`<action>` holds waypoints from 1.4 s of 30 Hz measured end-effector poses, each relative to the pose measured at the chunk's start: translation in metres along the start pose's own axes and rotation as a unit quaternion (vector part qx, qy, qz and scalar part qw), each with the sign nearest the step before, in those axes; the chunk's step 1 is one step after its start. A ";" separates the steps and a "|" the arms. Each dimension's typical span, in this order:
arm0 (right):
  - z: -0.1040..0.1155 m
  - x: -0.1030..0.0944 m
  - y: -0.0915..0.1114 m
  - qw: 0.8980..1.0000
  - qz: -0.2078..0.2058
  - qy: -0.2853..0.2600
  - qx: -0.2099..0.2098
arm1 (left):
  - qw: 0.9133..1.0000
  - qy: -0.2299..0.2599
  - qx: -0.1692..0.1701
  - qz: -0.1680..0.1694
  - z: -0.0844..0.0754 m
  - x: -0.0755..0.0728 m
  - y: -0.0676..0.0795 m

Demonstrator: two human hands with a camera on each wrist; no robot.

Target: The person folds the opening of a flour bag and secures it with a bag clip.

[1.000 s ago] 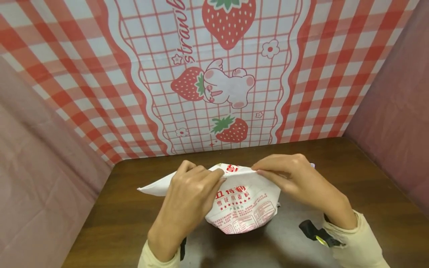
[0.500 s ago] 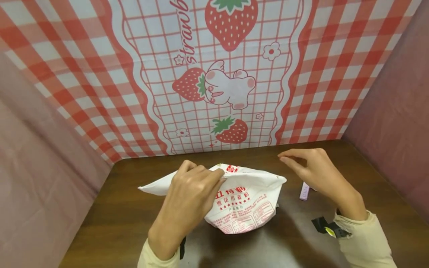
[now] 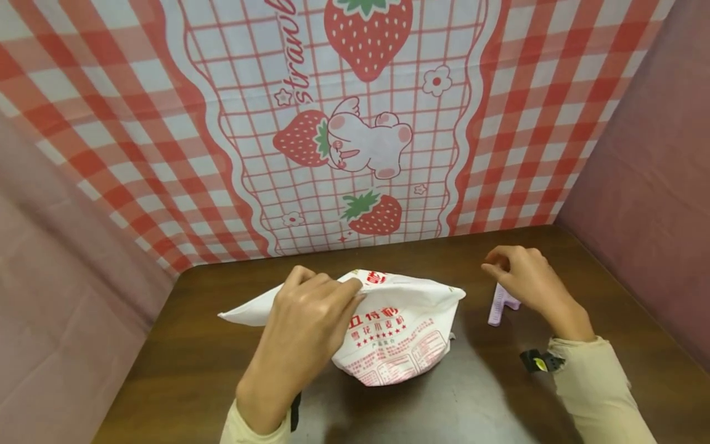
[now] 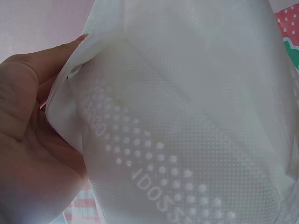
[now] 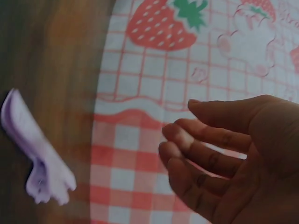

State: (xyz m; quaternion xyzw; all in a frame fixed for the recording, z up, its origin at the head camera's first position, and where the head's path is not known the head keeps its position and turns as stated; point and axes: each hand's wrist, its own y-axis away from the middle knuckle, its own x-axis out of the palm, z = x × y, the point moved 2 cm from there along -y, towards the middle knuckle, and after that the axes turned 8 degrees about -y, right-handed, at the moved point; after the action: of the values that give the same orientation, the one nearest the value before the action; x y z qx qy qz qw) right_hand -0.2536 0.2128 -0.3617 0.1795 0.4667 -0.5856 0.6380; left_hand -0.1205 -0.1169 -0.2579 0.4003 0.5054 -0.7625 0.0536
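Over right of the white bag (image 3: 399, 336), the purple clip (image 3: 497, 306) lies on the counter (image 3: 183, 364), long axis roughly fore-and-aft, below the nearer right hand (image 3: 529, 280), whose loosely bent fingers hold nothing. The left hand (image 3: 307, 320) grips the bag's top.

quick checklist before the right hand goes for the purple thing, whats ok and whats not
1. Left hand gripping the white bag near its top: ok
2. Right hand free of other objects: ok
3. Purple thing on the table, apart from the white bag: ok
4. Purple thing in the right hand: not ok, not yet held
5. White bag closed all along its top: cannot tell
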 end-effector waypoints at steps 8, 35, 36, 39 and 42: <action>-0.039 0.001 0.003 0.991 0.069 0.019 0.113 | 1.000 0.008 -0.006 0.008 -0.001 -0.001 0.000; -0.081 0.012 0.018 0.940 0.199 0.017 0.277 | 1.000 0.022 -0.015 0.013 -0.002 0.000 0.001; -0.082 0.013 0.018 0.943 0.195 0.016 0.270 | 1.000 0.022 -0.015 0.013 -0.002 0.000 0.001; -0.084 0.014 0.015 0.951 0.182 0.017 0.250 | 1.000 0.021 -0.016 0.013 -0.002 0.000 0.001; -0.084 0.013 0.013 0.956 0.168 0.015 0.240 | 1.000 0.021 -0.016 0.014 -0.002 0.000 0.001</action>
State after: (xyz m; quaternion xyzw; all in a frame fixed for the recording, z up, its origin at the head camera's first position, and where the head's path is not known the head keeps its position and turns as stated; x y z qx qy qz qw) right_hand -0.2757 0.2739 -0.4181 0.4119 0.2851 -0.5618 0.6584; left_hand -0.1185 -0.1155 -0.2586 0.4224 0.5125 -0.7452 0.0600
